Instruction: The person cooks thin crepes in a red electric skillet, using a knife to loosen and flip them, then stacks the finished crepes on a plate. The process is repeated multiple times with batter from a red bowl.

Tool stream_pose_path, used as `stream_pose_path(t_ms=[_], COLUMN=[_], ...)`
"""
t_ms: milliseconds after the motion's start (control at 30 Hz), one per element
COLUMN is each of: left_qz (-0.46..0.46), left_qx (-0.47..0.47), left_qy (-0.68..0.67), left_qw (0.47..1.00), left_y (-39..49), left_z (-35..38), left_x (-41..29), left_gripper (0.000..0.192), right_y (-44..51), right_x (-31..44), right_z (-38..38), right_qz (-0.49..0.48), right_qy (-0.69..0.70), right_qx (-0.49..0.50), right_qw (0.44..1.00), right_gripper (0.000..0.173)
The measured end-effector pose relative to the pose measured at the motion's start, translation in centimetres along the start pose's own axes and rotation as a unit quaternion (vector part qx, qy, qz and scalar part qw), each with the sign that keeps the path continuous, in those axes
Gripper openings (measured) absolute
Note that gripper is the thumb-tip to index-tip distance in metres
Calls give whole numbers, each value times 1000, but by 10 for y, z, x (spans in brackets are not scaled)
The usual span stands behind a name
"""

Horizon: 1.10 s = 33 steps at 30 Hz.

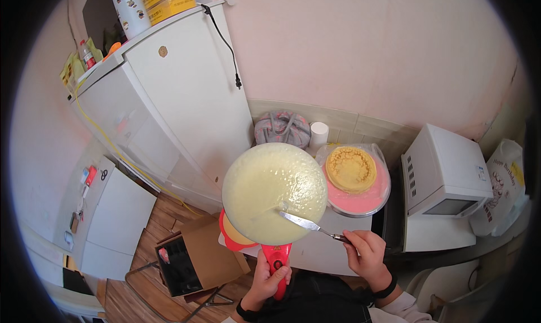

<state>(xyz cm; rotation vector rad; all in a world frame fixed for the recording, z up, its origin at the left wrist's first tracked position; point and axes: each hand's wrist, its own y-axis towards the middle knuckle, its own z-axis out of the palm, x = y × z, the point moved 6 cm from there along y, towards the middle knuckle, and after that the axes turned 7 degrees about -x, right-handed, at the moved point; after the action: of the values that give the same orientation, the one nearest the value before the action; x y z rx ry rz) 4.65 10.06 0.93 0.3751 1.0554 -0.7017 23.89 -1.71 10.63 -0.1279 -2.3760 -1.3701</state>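
Observation:
My left hand (267, 278) grips the red handle (277, 259) of a round electric crepe maker. Pale yellow batter (266, 183) covers its plate in a thin, bubbly layer, glossy towards the right. Between the fingers of my right hand (367, 253) is the dark handle of a small metal spatula (302, 221); its blade reaches over the batter near the middle of the plate. Beneath the plate's lower left edge shows part of a red dish (231, 242) with yellowish contents. To the right, a stack of browned crepes (351, 169) lies on a round pink-topped stand (359, 202).
Behind stand a grey patterned bag (282, 128) and a white cylinder (319, 133). A white microwave (444, 171) is on the right, beside a printed plastic bag (498, 192). On the left are a white refrigerator (186, 95) and, lower down, an open cardboard box (211, 255). A white table (329, 247) lies below my hands.

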Motion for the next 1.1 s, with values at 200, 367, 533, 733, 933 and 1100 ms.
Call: stream_pose_path(t_ms=[200,367,533,733,933,1100], left_qz=[-1,3,7,15,15,19], left_qx=[6,10,10,11,9,6], left_qy=[-18,-18,-17,-21,-7,-22], left_qw=[1000,1000,1000,1000,1000,1000], left_y=[-3,-6,-8,-8,-6,-6], left_z=[0,0,0,1,0,-1], left_x=[-1,-2,-2,-4,-4,-2], left_gripper=[49,51,53,53,53,52], right_y=[11,24,32,28,21,19], right_x=[-3,-6,-8,-7,-1,0], right_z=[-6,-12,-14,-8,-4,-11], right_qz=[-69,-95,-84,-38,-37,-81], right_qy=[-50,-76,-56,-12,-2,-12], right_qx=[17,4,-1,21,55,30], right_qw=[996,993,995,999,998,996], right_gripper=[36,38,39,35,33,34])
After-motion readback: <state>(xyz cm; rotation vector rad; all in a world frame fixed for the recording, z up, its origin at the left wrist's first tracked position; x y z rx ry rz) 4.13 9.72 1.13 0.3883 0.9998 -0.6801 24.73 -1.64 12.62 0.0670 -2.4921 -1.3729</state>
